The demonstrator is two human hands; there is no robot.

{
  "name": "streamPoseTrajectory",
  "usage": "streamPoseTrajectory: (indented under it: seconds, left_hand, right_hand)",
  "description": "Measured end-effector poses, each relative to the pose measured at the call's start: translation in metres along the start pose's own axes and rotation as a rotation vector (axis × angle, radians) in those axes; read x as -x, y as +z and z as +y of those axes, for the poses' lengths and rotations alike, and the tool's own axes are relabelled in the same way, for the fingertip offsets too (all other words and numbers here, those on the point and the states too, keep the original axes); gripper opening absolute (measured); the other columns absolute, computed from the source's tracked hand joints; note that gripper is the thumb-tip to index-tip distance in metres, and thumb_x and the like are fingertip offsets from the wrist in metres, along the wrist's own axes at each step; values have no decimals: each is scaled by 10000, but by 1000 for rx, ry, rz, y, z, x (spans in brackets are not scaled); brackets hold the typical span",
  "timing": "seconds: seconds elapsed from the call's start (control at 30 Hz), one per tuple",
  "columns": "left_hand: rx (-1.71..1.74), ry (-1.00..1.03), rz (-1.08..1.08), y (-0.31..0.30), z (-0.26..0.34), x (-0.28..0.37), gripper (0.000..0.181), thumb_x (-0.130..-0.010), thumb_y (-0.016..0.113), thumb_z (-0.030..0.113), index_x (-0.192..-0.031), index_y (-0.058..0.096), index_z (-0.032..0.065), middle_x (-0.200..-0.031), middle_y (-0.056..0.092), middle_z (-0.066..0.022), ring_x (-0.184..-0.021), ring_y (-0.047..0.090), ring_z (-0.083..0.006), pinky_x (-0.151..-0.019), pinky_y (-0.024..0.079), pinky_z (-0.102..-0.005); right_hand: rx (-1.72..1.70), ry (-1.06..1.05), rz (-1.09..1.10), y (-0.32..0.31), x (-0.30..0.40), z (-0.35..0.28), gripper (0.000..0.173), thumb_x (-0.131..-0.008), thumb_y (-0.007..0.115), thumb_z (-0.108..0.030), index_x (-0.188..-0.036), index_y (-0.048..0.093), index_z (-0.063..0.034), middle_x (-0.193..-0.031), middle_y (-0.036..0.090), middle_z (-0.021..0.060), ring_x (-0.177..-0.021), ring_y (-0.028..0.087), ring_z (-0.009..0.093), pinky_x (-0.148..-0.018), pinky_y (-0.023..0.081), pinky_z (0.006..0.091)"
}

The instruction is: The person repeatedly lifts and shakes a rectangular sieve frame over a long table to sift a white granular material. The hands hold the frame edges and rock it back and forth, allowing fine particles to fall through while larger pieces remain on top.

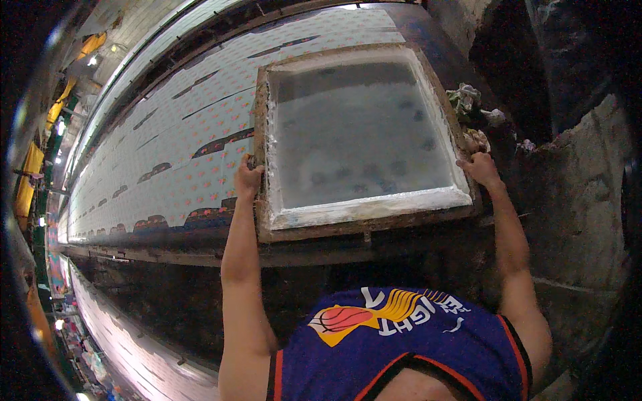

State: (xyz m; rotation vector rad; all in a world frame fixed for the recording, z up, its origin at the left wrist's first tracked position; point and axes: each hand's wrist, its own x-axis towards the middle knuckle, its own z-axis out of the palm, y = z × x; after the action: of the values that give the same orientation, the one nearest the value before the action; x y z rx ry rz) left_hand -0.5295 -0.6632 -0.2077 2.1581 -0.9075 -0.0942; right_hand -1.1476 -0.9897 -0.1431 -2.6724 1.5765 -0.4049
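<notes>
Before me is a screen-printing frame [368,204], its wooden rim edged with white tape or coating around a grey mesh [356,135]. Faint dark spots show through the mesh. My left hand [248,178] grips the frame's left side, fingers curled at the edge. On the opposite side, my right hand [481,169] holds the right edge, close to a crumpled cloth. Pale fabric printed with small red-orange flowers [215,165] lies on the long table, to the left of the frame and behind it. Whatever lies directly beneath the frame is largely hidden.
Crumpled rags [464,97] lie beyond the frame's right edge. A rough concrete wall or slab [582,200] stands at the right. The table's front rail [311,256] runs between me and the frame. Another long pale table [115,336] stretches away at lower left.
</notes>
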Motion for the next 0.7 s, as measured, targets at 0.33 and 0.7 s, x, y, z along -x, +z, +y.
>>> streamPoseTrajectory:
  seconds: [0.33, 0.7]
  left_hand:
    - [-26, 31, 57, -5, 12, 13, 687, -783, 716, 356, -1384, 568, 59, -1132, 703, -274, -1089, 664, -444, -928, 519, -500]
    - [-102, 48, 60, -5, 9, 13, 700, -778, 665, 344, -1397, 546, 41, -1117, 696, -289, -1078, 657, -457, -945, 510, -507]
  right_hand:
    - [-218, -992, -204, -17, 100, -202, 477, -786, 792, -276, -1153, 646, -9, -1182, 645, 218, -1105, 634, 374, -984, 502, 460]
    - [13, -654, -93, -4, 81, -278, 259, -808, 710, -296, -976, 684, -100, -915, 716, 168, -881, 699, 388, -762, 551, 494]
